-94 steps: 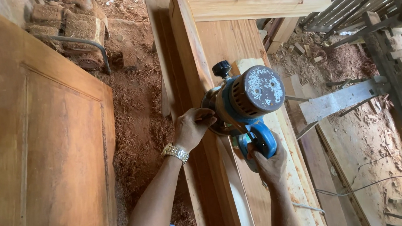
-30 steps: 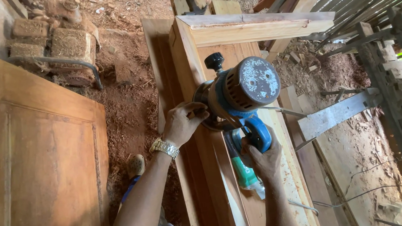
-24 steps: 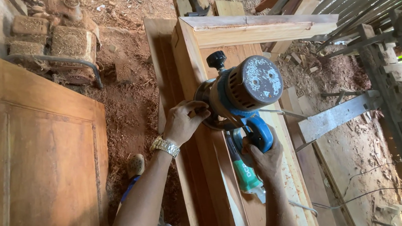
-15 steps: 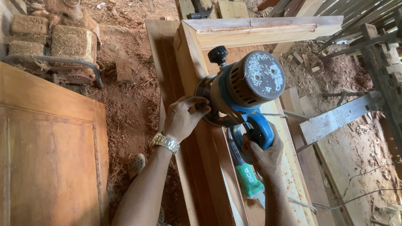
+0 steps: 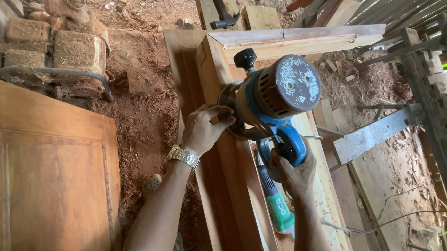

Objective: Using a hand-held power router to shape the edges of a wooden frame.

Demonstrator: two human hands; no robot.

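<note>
While the blue router [image 5: 276,99] sits on the long wooden frame [image 5: 225,156], both arms reach up from the bottom of the head view. The left hand [image 5: 203,129] curls its fingers around the router's round base. The right hand [image 5: 296,170] is closed tight on the blue handle [image 5: 289,144]. A green tool [image 5: 277,207] lies just beside the right wrist. Sawdust ground [image 5: 140,120] lies left of the frame, and a flat door panel [image 5: 41,188] sits farther left.

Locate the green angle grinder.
In the head view, the green angle grinder lies low and centre on the wooden frame, beside the right hand.
</note>
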